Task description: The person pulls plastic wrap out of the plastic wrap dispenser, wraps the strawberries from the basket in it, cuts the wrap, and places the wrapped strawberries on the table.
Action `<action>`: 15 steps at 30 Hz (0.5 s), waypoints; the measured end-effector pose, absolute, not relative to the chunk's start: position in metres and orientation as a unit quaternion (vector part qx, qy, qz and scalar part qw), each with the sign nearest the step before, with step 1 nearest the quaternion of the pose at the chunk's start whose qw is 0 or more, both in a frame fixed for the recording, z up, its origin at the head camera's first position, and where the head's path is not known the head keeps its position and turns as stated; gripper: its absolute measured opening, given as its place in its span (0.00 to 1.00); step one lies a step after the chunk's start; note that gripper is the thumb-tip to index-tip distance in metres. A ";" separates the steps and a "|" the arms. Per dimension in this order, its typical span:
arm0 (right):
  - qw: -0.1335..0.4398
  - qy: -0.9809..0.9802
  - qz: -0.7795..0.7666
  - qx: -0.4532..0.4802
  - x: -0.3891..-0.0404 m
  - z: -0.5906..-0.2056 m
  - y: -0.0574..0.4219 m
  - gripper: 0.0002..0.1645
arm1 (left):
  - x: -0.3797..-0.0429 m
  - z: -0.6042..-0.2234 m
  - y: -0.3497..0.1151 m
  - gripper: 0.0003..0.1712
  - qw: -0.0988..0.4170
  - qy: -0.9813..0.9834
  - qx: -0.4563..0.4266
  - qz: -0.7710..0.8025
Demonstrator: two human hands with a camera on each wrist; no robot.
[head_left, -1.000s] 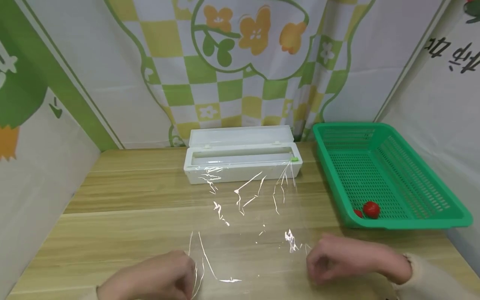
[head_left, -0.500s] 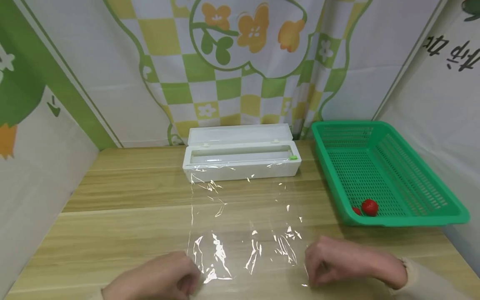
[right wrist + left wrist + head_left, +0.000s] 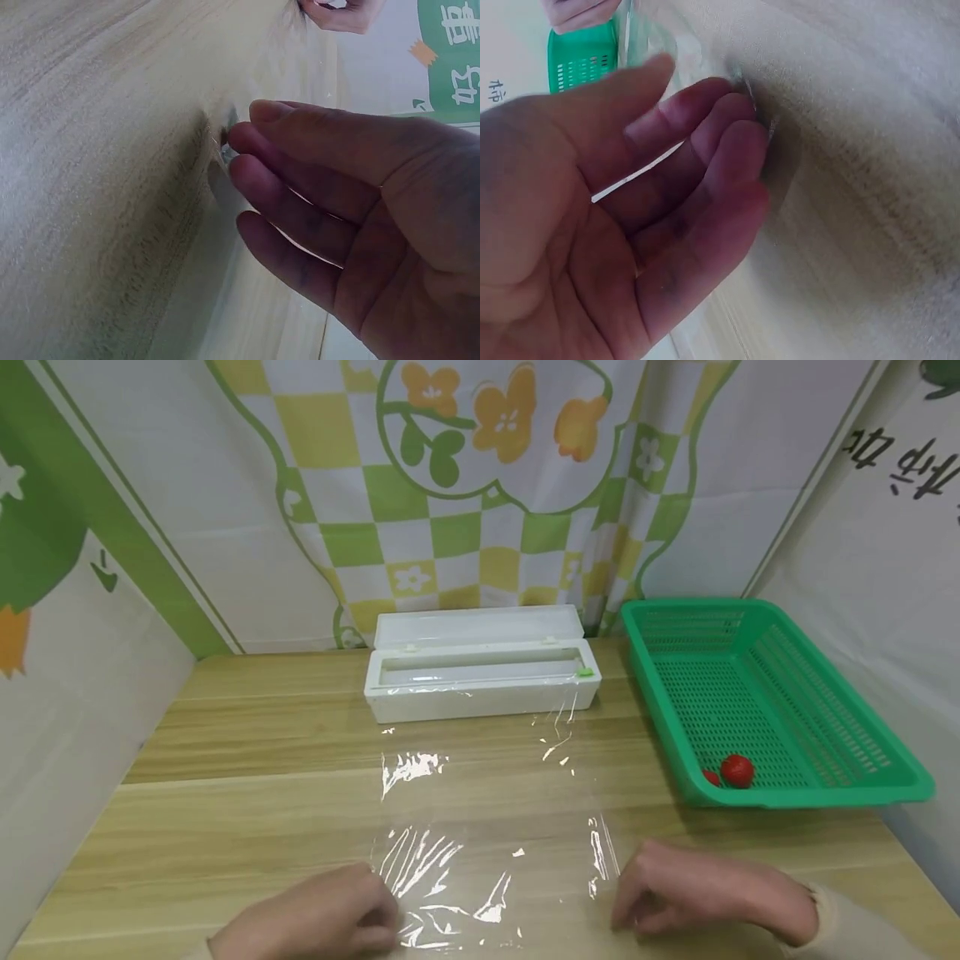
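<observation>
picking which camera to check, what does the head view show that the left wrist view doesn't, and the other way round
Only the head view shows the flowered cloth, the two red round things in the green basket, and a recognisable open white box with its green tab.

Only the left wrist view shows the palm of the left hand.

Both show that hand, the right hand, the basket and the wooden table; clear film is plain in the head view, only hinted at in the wrist view.
</observation>
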State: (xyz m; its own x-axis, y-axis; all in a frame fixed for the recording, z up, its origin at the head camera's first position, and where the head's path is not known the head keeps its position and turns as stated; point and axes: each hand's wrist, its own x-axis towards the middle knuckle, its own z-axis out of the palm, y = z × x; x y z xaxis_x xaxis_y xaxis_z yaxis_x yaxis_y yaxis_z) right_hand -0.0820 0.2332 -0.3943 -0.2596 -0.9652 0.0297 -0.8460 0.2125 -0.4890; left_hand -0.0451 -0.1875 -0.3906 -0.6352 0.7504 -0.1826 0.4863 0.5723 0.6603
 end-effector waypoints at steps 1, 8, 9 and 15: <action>0.141 0.765 -0.207 -0.593 -0.082 -0.394 0.234 0.13 | -0.045 -0.391 -0.188 0.20 0.225 0.855 0.367 0.289; 0.144 0.767 -0.200 -0.592 -0.080 -0.392 0.242 0.13 | -0.045 -0.397 -0.186 0.16 0.221 0.850 0.370 0.303; 0.143 0.765 -0.204 -0.593 -0.080 -0.390 0.243 0.13 | -0.045 -0.397 -0.185 0.16 0.216 0.853 0.367 0.301; 0.118 0.762 -0.255 -0.583 -0.086 -0.368 0.250 0.15 | -0.043 -0.397 -0.182 0.15 0.196 0.871 0.347 0.288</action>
State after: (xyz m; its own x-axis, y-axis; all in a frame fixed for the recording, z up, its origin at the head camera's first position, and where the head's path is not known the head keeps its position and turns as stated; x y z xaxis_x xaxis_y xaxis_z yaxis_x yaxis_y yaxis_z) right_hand -0.0858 0.2503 -0.3678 -0.2918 -0.9493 0.1171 -0.8286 0.1898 -0.5266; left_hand -0.0428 -0.1823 -0.3974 -0.6826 0.7171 -0.1410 0.4915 0.5932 0.6376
